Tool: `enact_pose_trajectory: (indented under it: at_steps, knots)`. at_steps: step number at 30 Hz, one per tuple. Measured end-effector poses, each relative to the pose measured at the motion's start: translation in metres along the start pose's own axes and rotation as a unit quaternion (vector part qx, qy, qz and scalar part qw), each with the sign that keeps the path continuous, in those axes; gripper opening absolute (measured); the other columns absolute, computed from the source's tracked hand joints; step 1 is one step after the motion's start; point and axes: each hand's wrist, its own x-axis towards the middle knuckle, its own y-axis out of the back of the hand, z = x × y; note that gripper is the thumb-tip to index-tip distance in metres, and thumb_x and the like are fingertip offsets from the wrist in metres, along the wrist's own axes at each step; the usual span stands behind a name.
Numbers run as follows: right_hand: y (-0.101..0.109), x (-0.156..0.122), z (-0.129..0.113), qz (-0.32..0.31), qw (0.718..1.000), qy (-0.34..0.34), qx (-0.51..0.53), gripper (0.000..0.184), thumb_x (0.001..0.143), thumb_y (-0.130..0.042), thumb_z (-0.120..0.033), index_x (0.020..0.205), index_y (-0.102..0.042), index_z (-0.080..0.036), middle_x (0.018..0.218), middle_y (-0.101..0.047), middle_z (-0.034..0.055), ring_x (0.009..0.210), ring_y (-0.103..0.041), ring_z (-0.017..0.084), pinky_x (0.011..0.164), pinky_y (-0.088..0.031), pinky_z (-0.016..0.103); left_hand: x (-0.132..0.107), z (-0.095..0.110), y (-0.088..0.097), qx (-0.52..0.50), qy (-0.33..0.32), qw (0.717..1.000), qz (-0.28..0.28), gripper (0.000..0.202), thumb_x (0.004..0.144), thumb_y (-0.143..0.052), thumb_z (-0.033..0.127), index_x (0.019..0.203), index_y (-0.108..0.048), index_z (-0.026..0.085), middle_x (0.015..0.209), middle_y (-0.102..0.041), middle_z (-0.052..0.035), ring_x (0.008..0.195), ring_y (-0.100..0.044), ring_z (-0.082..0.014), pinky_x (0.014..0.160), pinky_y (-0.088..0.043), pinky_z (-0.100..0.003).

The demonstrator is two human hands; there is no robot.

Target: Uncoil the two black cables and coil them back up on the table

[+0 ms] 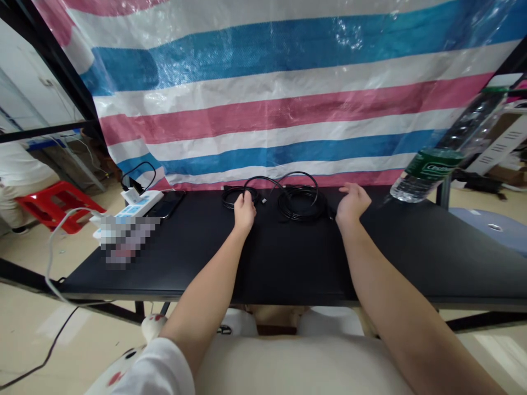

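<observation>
Black cable (293, 214): coiled on tabletop (288, 263), frame centre. Hands, 2: left hand (245, 213) gripping a strand, hold partly hidden; right hand (353, 204), right of centre, fingers curled, grip cannot be told. Pixelated item (127, 241): left of frame, unidentifiable.

Smooth plastic-coated cable (300, 216), matt tabletop (288, 258), glossy plastic sheet (263, 118)

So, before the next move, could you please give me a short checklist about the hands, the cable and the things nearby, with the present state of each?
1. Left hand holds the black cable: ok.
2. Right hand holds the cable: cannot tell, its grip is hidden.
3. All cable lies flat in the coil: not ok, a loop rises above it.
4. Bottle is apart from the cable: ok.
5. Phone is apart from the coil: ok, it lies beside the power strip.
</observation>
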Motion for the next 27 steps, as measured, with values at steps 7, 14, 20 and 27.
enact_pose_trajectory:
  at_steps: [7, 14, 20, 27]
  knots:
    - [0.005, -0.002, 0.016, -0.15, 0.968, 0.008, -0.2, 0.009, 0.061, -0.065, -0.029, 0.067, -0.069, -0.023, 0.072, -0.068, 0.0051, 0.09, -0.064, 0.029, 0.09, -0.047, 0.048, 0.003, 0.031, 0.018, -0.139, 0.062, 0.988, -0.025, 0.055, 0.089, -0.035, 0.061, 0.051, -0.024, 0.022, 0.044, -0.018, 0.008, 0.031, -0.019, -0.0059, 0.032, -0.019, -0.02]
    - [0.003, 0.0, 0.023, -0.151, 0.955, 0.022, -0.253, 0.019, 0.056, -0.061, -0.015, 0.043, -0.052, -0.025, 0.052, -0.051, 0.004, 0.084, -0.062, 0.032, 0.082, -0.048, 0.052, 0.012, 0.034, 0.024, -0.131, 0.016, 0.991, 0.02, 0.056, 0.089, -0.044, 0.057, 0.049, -0.027, 0.021, 0.041, -0.025, 0.0075, 0.033, -0.028, -0.0059, 0.036, -0.029, -0.019]
    - [0.004, -0.005, 0.013, -0.135, 0.962, 0.045, -0.235, 0.012, 0.058, -0.057, -0.015, 0.053, -0.05, -0.024, 0.064, -0.057, 0.0057, 0.086, -0.062, 0.03, 0.087, -0.047, 0.051, 0.007, 0.032, 0.02, -0.031, -0.051, 0.998, -0.001, 0.023, 0.086, -0.059, 0.025, 0.065, -0.054, 0.017, 0.049, -0.048, 0.0055, 0.036, -0.039, -0.0049, 0.04, -0.034, -0.017]
    - [0.001, 0.006, 0.003, -0.041, 0.991, -0.079, 0.096, 0.012, 0.08, -0.045, -0.033, 0.079, -0.035, -0.026, 0.054, -0.04, -0.0098, 0.05, -0.052, 0.013, 0.054, -0.047, 0.027, 0.018, 0.044, 0.034, -0.158, -0.008, 0.985, 0.068, 0.024, 0.089, -0.049, 0.02, 0.066, -0.044, 0.02, 0.046, -0.025, 0.0105, 0.034, -0.028, -0.0045, 0.036, -0.028, -0.015]
